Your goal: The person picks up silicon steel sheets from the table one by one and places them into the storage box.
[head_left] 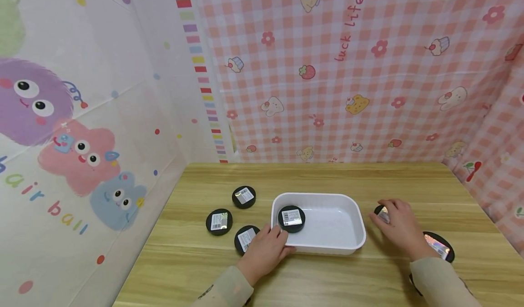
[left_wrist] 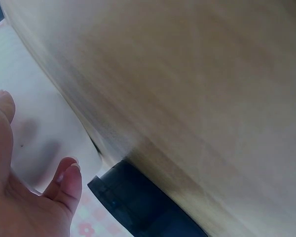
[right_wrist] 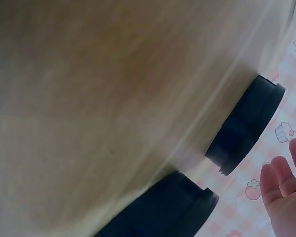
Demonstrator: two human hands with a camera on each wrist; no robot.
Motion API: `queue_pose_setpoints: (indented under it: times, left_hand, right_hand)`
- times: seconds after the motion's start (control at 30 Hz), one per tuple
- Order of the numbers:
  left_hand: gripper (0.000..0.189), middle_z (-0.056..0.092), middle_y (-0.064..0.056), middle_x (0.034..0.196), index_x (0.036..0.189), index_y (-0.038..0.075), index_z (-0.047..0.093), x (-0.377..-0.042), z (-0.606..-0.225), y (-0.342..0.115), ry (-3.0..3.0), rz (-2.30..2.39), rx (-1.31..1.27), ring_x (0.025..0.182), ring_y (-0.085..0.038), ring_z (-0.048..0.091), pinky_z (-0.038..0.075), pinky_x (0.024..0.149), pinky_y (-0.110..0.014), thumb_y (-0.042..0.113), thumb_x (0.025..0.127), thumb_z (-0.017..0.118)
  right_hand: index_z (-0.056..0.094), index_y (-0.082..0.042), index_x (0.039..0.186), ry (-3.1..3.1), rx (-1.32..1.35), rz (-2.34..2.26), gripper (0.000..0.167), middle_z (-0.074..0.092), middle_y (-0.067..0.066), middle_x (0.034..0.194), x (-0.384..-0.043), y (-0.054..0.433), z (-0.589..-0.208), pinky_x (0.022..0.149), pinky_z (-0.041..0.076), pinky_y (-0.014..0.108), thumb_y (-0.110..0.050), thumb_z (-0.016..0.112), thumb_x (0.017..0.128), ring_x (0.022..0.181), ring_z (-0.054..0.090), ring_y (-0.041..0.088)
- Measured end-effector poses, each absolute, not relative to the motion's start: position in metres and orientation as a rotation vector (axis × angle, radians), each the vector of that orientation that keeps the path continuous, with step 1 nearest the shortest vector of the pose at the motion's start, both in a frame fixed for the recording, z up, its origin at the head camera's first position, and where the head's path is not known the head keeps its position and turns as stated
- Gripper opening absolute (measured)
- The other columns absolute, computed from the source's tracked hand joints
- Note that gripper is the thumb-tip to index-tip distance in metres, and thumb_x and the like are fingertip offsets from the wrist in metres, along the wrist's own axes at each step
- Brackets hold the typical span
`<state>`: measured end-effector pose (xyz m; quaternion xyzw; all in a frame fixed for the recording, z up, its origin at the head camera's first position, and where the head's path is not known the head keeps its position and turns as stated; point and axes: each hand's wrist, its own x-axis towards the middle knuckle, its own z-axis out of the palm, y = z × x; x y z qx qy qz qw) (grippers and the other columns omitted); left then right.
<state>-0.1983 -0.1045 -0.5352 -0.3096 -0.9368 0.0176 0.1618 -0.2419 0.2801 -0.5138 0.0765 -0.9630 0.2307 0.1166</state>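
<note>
My left hand (head_left: 264,252) grips the front left corner of a white plastic tray (head_left: 360,225), fingers over the rim and thumb at the outer front wall. Inside the tray, at its left end, lies a flat round black container (head_left: 292,219) with a barcode label. Right of the tray, my right hand (head_left: 399,227) holds another round black container (head_left: 382,213) between thumb and fingers, partly covering it. In the right wrist view that container is out of sight, and the right hand's fingers (right_wrist: 281,182) show at the edge.
Left of the tray lie three more black containers, one at the back (head_left: 244,197), one farther left (head_left: 219,222) and one beside my left hand (head_left: 245,239). Near my right wrist is another container (head_left: 440,247), and a black edge shows under the sleeve. Patterned cloths hang behind the wooden table (head_left: 327,279).
</note>
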Motion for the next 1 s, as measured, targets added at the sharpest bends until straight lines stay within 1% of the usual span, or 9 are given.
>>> queue_pose_setpoints:
  times: [0.17,0.77,1.0]
  left_hand:
    - [0.039,0.056,0.002,0.085,0.095,0.018,0.056,-0.1986,-0.5365,-0.1049,-2.649,0.054,-0.886,0.081,-0.019,0.051,0.044,0.075,-0.03,0.056,0.099,0.051]
    - [0.038,0.055,0.002,0.083,0.094,0.017,0.056,-0.1968,-0.5337,-0.1046,-2.638,0.041,-0.886,0.079,-0.019,0.05,0.043,0.073,-0.029,0.055,0.098,0.054]
    - [0.038,0.055,0.002,0.083,0.094,0.017,0.055,-0.1979,-0.5341,-0.1051,-2.625,0.038,-0.893,0.078,-0.018,0.049,0.043,0.073,-0.029,0.055,0.098,0.054]
  right_hand:
    - [0.057,0.006,0.129,-2.837,0.211,0.679,0.056,0.052,0.034,0.129,-0.2411,0.2813,-0.512,0.102,0.034,0.069,-0.038,0.067,0.095,0.123,0.043,0.054]
    - [0.054,0.007,0.131,-2.848,0.194,0.68,0.06,0.051,0.035,0.13,-0.2433,0.2852,-0.5156,0.103,0.033,0.068,-0.04,0.067,0.095,0.123,0.042,0.054]
    - [0.055,0.008,0.129,-2.825,0.19,0.695,0.061,0.05,0.036,0.129,-0.2427,0.2858,-0.5149,0.102,0.033,0.068,-0.039,0.068,0.094,0.122,0.042,0.055]
